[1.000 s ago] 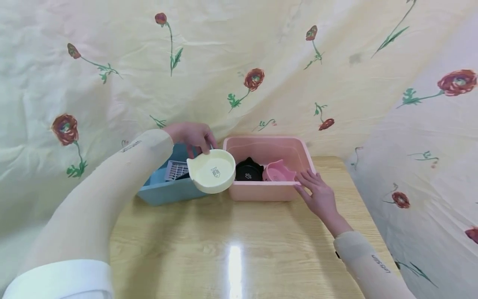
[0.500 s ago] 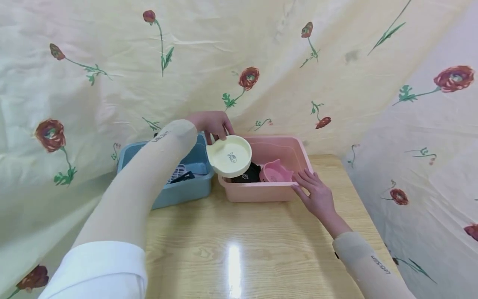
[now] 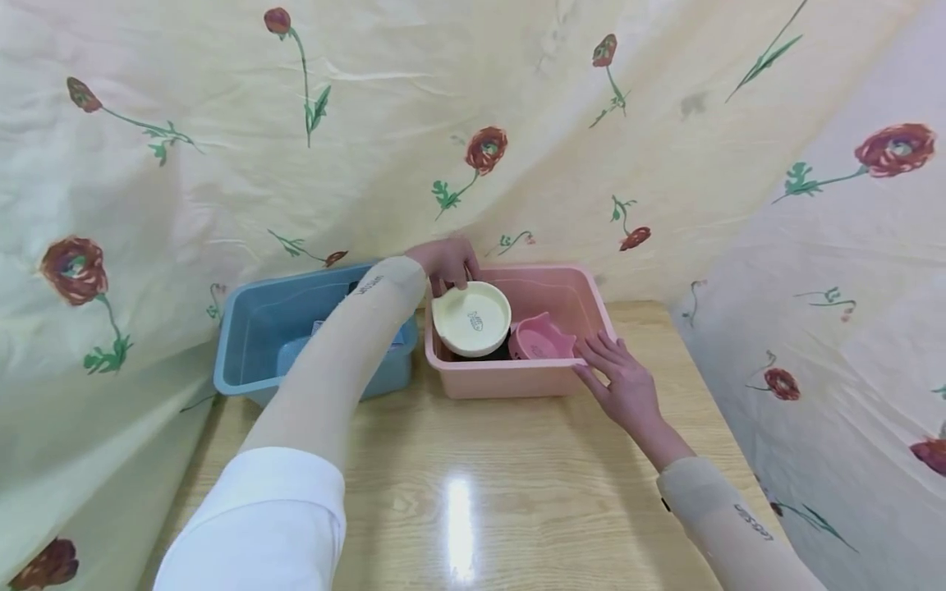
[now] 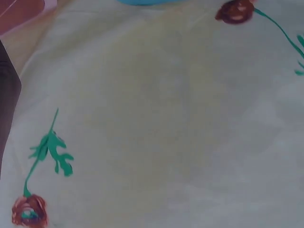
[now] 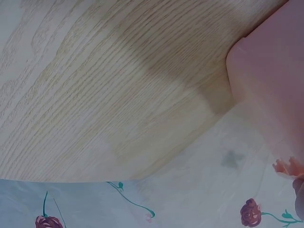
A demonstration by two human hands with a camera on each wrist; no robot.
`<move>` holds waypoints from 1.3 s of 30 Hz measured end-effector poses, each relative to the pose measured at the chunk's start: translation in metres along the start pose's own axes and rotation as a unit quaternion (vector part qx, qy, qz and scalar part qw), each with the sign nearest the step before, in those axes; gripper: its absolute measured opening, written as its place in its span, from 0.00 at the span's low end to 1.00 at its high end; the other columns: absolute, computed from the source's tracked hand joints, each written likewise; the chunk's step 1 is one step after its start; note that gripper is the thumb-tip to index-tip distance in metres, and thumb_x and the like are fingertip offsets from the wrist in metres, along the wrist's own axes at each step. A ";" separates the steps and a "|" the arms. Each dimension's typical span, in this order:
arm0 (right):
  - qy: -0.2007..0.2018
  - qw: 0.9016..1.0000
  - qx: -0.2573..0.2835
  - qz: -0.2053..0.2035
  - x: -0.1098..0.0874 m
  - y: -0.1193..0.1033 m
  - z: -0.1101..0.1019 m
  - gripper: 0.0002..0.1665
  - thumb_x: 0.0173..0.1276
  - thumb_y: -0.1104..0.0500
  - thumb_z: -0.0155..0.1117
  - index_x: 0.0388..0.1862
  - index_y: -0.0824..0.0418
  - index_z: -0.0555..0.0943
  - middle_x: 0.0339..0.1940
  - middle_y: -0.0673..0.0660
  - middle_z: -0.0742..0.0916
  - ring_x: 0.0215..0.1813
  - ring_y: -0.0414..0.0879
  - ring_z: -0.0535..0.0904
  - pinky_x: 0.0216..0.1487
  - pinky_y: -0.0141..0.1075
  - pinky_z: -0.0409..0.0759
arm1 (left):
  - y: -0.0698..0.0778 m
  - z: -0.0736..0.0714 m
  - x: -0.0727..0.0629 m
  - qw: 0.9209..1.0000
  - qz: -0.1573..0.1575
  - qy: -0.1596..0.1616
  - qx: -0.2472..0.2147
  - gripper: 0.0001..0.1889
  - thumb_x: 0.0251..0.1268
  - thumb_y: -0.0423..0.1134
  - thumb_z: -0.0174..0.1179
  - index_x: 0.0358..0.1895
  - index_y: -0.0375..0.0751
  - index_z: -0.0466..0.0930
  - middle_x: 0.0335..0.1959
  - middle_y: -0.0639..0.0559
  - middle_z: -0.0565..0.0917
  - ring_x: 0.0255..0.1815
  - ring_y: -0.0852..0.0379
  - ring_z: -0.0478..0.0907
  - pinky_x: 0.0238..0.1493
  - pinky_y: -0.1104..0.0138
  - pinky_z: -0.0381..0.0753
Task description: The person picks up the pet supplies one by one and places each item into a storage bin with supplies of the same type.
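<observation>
My left hand (image 3: 451,261) pinches the rim of a cream cat-eared pet bowl (image 3: 473,318) with a fish print. It holds the bowl, tilted towards me, over the left part of the pink bin (image 3: 517,379). Beneath it a black bowl (image 3: 501,351) is mostly covered. To its right, inside the bin, sits a pink cat-eared bowl (image 3: 541,338). My right hand (image 3: 624,384) rests with fairly straight fingers on the bin's front right corner. In the right wrist view the bin's pink wall (image 5: 270,71) shows at the right.
A blue bin (image 3: 259,328) stands on the left, partly hidden behind my left forearm. Wooden table (image 3: 517,484) lies in front of both bins. A flower-printed cloth (image 3: 399,123) hangs close behind them.
My left hand has carried the cream bowl rightwards from over the blue bin to over the pink bin, now covering most of the black bowl. My right hand stays at the corner.
</observation>
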State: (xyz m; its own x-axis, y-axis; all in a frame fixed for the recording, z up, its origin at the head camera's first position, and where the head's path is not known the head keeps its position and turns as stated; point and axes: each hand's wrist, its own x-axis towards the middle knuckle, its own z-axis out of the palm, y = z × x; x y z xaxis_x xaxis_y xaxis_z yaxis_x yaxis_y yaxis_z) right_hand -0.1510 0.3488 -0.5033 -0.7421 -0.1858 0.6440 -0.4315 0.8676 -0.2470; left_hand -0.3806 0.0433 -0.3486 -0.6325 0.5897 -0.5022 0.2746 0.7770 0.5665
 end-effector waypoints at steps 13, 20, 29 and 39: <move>-0.005 1.000 -0.002 0.000 0.001 -0.002 -0.004 0.27 0.68 0.51 0.77 0.60 0.65 0.88 0.59 0.70 0.88 0.67 0.69 0.83 0.69 0.69 0.75 | -0.003 0.034 0.034 0.998 -0.018 0.045 0.028 0.13 0.72 0.24 0.62 0.51 0.42 0.89 0.48 0.46 0.87 0.37 0.50 0.81 0.31 0.65 0.80; -0.005 1.000 -0.005 0.001 0.000 0.001 -0.003 0.28 0.65 0.55 0.79 0.62 0.63 0.88 0.60 0.68 0.88 0.68 0.67 0.82 0.69 0.69 0.74 | -0.009 0.051 0.046 0.996 -0.050 0.068 -0.014 0.17 0.61 0.19 0.65 0.50 0.41 0.86 0.47 0.47 0.85 0.43 0.48 0.83 0.35 0.62 0.84; -0.012 1.000 -0.007 0.000 0.001 0.000 -0.002 0.33 0.56 0.62 0.83 0.63 0.62 0.87 0.60 0.68 0.88 0.68 0.67 0.82 0.69 0.69 0.75 | -0.023 0.065 0.069 0.990 -0.046 0.119 -0.053 0.28 0.48 0.16 0.67 0.52 0.45 0.85 0.48 0.49 0.84 0.39 0.48 0.85 0.23 0.63 0.82; -0.019 1.000 -0.016 0.003 0.000 0.001 -0.003 0.31 0.59 0.59 0.82 0.63 0.62 0.87 0.60 0.68 0.88 0.68 0.66 0.83 0.69 0.68 0.76 | -0.026 0.069 0.070 0.982 -0.094 0.103 -0.130 0.31 0.48 0.16 0.71 0.55 0.51 0.83 0.50 0.50 0.84 0.38 0.47 0.87 0.30 0.61 0.87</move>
State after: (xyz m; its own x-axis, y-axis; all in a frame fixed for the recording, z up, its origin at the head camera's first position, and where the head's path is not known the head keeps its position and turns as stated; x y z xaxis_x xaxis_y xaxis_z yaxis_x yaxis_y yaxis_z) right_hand -0.1504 0.3511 -0.5015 -0.7634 -0.1979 0.6149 -0.4113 0.8829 -0.2265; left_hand -0.3819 0.0794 -0.4431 -0.7946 0.3639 -0.4861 -0.0379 0.7693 0.6378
